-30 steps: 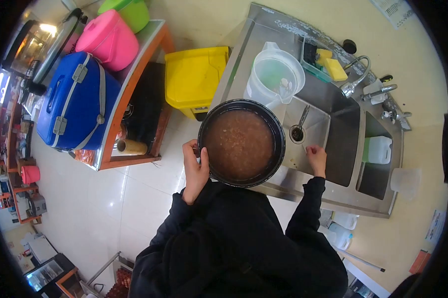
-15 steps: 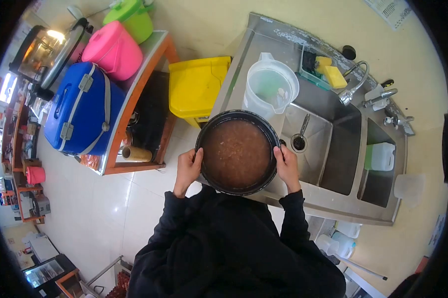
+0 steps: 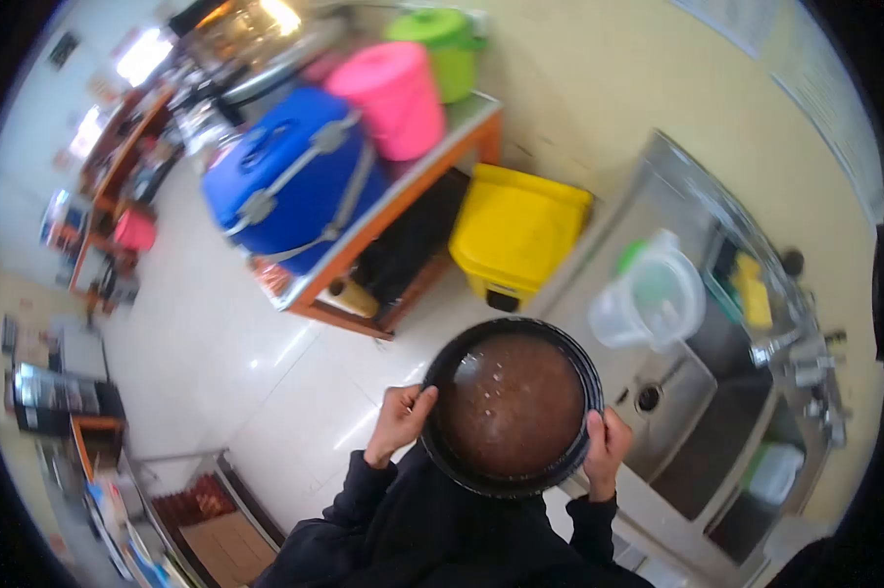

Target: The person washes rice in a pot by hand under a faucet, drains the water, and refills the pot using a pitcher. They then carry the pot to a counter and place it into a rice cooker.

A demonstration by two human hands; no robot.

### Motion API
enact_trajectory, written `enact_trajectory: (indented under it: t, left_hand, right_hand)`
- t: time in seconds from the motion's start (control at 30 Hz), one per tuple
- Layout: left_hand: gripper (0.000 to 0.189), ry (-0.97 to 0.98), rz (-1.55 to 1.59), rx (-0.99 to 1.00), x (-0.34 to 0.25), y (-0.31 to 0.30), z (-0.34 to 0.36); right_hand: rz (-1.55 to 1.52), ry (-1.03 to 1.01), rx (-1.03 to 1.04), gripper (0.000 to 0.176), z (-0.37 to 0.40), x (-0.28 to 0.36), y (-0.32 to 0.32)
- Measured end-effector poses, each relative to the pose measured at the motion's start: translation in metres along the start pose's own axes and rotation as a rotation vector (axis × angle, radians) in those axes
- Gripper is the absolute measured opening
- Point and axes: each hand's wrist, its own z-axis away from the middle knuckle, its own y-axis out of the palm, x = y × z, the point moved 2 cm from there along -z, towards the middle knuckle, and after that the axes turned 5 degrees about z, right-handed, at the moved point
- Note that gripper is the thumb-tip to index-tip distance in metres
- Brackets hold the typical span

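Observation:
Between my hands is a round black pot point(image 3: 509, 407), held level by its rim. Brownish-red liquid fills much of it, with grains or bits showing faintly below the surface and a few light spots on top. My left hand point(image 3: 403, 421) is closed on the left side of the rim, thumb on top. On the opposite side my right hand point(image 3: 607, 446) grips the rim the same way. The pot is in front of my body, over the floor beside the sink counter's edge.
A steel sink point(image 3: 682, 392) lies to the right, with a translucent pitcher point(image 3: 650, 299) on its counter and yellow sponges point(image 3: 753, 291) behind. Ahead stands a yellow bin point(image 3: 520, 230). A table at left carries a blue cooler point(image 3: 290, 176), a pink bucket point(image 3: 391, 98) and a green bucket point(image 3: 437, 49).
My view has swung left, so the sink and pitcher now sit farther right and lower. The pot has come away from the sink with both hands still on it.

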Motion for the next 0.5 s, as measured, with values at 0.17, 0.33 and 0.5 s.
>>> enact_trajectory:
  t: [0.17,0.33,0.5]
  left_hand:
    - [0.043,0.049,0.096,-0.176,0.005,-0.062,0.045]
    - [0.044,0.041,0.113,-0.411,0.046,-0.157,0.099]
    - [0.043,0.067,0.022,-0.675,0.073,-0.265,0.153]
  right_hand:
    - [-0.083,-0.063,0.224,0.039,-0.006,0.027,0.058]
    - [-0.180,-0.116,0.429,0.038,0.005,0.060,0.171]
    - [-0.241,-0.212,0.657,0.025,0.028,0.088,0.307]
